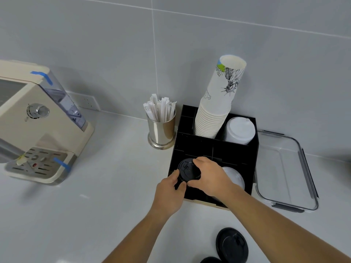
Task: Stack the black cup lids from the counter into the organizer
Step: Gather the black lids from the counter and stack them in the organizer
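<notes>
I see both hands meeting over the front left compartment of the black organizer, which stands on the pale surface against the tiled wall. My left hand comes in from below, its thumb and fingers curled around the near left rim of a black lid, closed onto it rather than spread. My right hand reaches across from the right, its fingers bent down over the far and right edge of the same lid, so the lid is pinched between the 2 hands. The lid sits tilted at the compartment's mouth; I cannot tell whether it rests on lids below, since the hands hide what lies under it. In the front right compartment a clear lid shows partly behind my right wrist. The back compartments hold a leaning stack of printed paper cups and a stack of white lids. Near the bottom edge, 1 more black lid on the surface lies flat, well apart from the organizer, with the rim of another dark lid just beside it, cut off by the frame. A steel cup of wrapped stirrers stands just left of the organizer, a clear container lies to its right, and a cream coffee machine sits far left.
</notes>
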{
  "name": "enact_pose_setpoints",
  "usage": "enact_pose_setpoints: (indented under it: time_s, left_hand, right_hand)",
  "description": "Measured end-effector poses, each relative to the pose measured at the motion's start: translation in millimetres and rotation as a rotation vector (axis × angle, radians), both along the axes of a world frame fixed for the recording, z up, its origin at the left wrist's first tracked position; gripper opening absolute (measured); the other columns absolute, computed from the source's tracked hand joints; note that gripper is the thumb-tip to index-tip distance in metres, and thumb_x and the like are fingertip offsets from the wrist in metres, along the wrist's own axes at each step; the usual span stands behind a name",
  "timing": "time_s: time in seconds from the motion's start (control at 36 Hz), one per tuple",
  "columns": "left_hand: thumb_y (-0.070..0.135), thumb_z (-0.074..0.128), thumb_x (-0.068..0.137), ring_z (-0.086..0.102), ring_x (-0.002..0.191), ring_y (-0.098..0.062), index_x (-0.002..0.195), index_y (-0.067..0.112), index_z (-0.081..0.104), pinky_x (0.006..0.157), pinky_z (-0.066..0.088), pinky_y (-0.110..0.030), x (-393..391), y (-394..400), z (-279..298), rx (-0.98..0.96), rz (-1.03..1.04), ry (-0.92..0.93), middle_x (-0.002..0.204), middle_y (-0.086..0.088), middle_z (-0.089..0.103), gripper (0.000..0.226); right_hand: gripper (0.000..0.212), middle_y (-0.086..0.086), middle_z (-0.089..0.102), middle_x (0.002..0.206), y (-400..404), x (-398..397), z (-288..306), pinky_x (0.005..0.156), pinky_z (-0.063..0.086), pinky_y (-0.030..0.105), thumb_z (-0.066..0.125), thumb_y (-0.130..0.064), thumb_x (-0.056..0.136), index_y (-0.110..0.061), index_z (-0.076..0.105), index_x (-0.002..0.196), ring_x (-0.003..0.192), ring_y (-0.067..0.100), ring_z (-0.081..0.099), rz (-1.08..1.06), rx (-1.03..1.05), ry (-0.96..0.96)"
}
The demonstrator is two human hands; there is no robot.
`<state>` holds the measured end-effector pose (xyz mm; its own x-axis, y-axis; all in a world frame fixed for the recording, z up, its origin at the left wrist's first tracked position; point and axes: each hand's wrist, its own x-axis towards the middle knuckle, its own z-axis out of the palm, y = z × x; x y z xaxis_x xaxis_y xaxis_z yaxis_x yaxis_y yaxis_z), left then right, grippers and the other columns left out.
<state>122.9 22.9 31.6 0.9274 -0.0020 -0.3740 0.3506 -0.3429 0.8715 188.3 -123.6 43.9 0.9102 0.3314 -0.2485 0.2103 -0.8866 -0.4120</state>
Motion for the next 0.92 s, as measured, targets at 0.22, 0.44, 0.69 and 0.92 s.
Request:
enact_pose_setpoints:
  time_s: [0.22, 0.44, 0.69, 0.92]
  left_hand:
    - [0.008, 0.051, 0.096, 0.046, 0.107, -0.002, 0.137, 0.024, 0.054, 0.092, 0.042, -0.009, -1, -2, 13, -0.031, 0.046, 0.018, 0.119, -0.026, 0.059, 0.044]
    - [0.016, 0.050, 0.096, 0.057, 0.060, 0.003, 0.131, 0.030, 0.061, 0.056, 0.043, -0.004, 1, -5, 11, -0.064, 0.140, 0.074, 0.073, 0.017, 0.065, 0.039]
    - [0.018, 0.055, 0.095, 0.058, 0.109, -0.005, 0.132, 0.023, 0.058, 0.096, 0.042, -0.020, -4, -5, 24, -0.127, 0.147, 0.158, 0.122, 0.012, 0.064, 0.038]
    - [0.026, 0.062, 0.092, 0.055, 0.110, -0.010, 0.136, 0.022, 0.053, 0.092, 0.041, -0.025, -24, 3, 28, -0.125, 0.198, 0.163, 0.128, 0.006, 0.056, 0.045]
  right_hand:
    - [0.060, 0.003, 0.053, 0.116, 0, 2, 9, 0.085, 0.050, 0.030, 0.078, -0.042, 0.071, -0.011, 0.059, 0.119, 0.100, 0.021, 0.056, 0.023, 0.012, 0.044]
    - [0.052, 0.008, 0.052, 0.127, -1, 5, 25, 0.097, 0.046, 0.031, 0.062, -0.039, 0.088, -0.008, 0.057, 0.129, 0.113, 0.023, 0.054, -0.010, -0.005, 0.124]
    - [0.042, 0.015, 0.065, 0.123, -5, -5, 47, 0.098, 0.048, 0.039, 0.054, -0.031, 0.095, -0.004, 0.059, 0.126, 0.115, 0.029, 0.059, -0.165, 0.086, 0.241]
    - [0.019, -0.013, 0.064, 0.095, -29, -28, 51, 0.090, 0.042, 0.029, 0.055, -0.030, 0.093, -0.020, 0.070, 0.097, 0.093, 0.006, 0.059, -0.325, 0.293, 0.271]
